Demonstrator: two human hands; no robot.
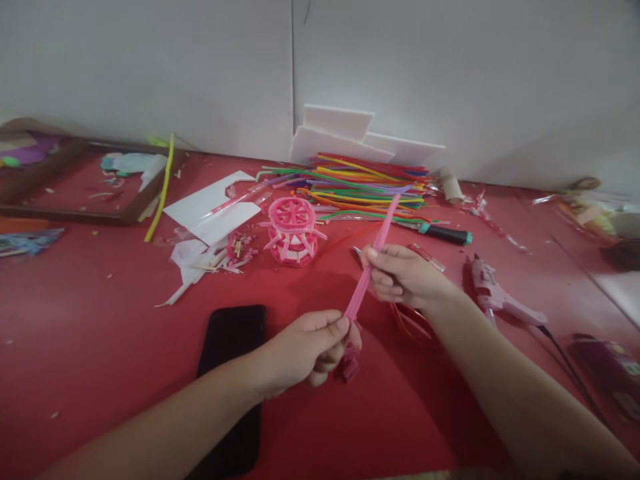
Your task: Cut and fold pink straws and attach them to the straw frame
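Both my hands hold one long pink straw (373, 260) slanted above the red table (100, 320). My left hand (305, 350) pinches its lower end, fingers closed. My right hand (405, 277) pinches it about halfway up, fingers closed too. The straw's upper end points toward a heap of coloured straws (360, 183). A small pink wheel-shaped model made of straws (293, 230) stands just beyond my hands. Short pink straw pieces (349, 367) lie under my left hand.
A black phone (233, 347) lies under my left forearm. A pink glue gun (493, 293) with its cord sits right of my right hand, a black-handled cutter (445, 233) behind it. White foam boards (345, 137) lean on the wall. White paper (215, 210) and scraps lie left, beside a wooden frame (75, 213).
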